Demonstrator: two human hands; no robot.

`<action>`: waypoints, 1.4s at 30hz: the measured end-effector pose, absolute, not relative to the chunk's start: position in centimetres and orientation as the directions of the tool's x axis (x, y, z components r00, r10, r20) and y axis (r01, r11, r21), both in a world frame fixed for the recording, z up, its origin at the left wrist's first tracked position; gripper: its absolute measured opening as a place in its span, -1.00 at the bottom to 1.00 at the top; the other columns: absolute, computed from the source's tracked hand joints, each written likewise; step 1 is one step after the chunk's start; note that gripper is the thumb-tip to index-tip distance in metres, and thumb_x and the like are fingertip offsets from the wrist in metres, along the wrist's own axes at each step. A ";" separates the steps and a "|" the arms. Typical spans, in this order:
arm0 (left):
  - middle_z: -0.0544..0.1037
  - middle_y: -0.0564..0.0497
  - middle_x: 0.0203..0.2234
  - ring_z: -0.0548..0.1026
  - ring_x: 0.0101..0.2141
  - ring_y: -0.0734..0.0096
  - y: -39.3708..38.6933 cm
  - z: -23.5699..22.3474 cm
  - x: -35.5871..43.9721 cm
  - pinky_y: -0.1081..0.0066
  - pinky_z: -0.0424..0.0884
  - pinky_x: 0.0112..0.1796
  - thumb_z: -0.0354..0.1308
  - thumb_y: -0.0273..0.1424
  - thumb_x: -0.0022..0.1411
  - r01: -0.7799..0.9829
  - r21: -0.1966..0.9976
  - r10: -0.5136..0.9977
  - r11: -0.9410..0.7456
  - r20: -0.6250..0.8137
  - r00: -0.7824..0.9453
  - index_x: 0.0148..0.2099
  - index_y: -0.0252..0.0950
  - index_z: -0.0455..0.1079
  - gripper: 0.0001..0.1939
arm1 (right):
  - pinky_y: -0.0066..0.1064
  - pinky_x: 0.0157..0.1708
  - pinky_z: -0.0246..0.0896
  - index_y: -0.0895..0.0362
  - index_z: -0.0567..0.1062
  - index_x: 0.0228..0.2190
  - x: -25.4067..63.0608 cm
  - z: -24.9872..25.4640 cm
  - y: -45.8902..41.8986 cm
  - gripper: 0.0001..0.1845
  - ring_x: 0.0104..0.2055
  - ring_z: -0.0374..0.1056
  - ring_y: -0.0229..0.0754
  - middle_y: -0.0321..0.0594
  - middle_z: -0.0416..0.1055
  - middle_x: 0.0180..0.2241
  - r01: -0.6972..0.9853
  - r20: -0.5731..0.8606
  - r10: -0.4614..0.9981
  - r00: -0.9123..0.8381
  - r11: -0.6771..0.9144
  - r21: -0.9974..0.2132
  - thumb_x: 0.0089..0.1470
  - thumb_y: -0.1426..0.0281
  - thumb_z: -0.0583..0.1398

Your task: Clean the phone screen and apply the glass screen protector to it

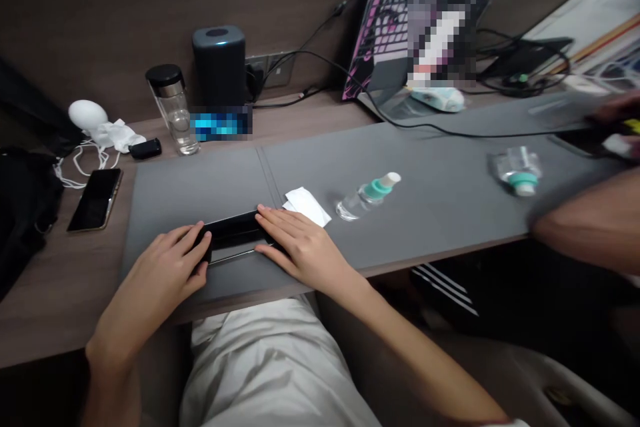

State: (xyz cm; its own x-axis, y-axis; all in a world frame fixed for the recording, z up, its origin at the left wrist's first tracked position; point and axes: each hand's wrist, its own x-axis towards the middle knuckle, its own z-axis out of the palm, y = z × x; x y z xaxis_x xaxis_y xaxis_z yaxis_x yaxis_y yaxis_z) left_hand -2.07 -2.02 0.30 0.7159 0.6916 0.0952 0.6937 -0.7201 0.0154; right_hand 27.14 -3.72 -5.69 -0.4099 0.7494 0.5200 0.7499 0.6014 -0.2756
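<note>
Left hand [157, 273] and right hand [300, 247] grip a flat black case [233, 232] from either end, fingers curled over it, the case resting on a grey desk mat [400, 213]; a slip from either hand could knock it into the white napkin [306, 205] just beside it; a harder shove could set the water bottle [367, 197] lying nearby rolling.
</note>
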 end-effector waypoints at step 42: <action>0.50 -0.20 0.32 0.47 0.20 -0.06 -1.6 0.8 -2.6 -0.01 0.56 0.15 0.07 -0.42 0.48 0.663 -0.022 0.658 -0.748 0.101 0.746 0.35 -0.40 0.43 -0.53 | -0.03 0.23 0.50 0.28 0.53 0.21 27.0 -5.5 -3.8 -0.53 0.27 0.49 0.08 0.14 0.50 0.24 0.757 0.578 0.702 -0.415 0.619 -0.207 0.46 0.24 0.18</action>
State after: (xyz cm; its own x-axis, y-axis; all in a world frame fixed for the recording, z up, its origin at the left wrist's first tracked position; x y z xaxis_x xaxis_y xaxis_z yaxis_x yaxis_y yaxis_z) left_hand -2.60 -1.59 0.75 0.7460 0.6582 0.1011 0.6631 -0.7482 -0.0221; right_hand 26.98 -3.77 -5.50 -0.4155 0.7020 0.5785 0.7573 0.6192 -0.2075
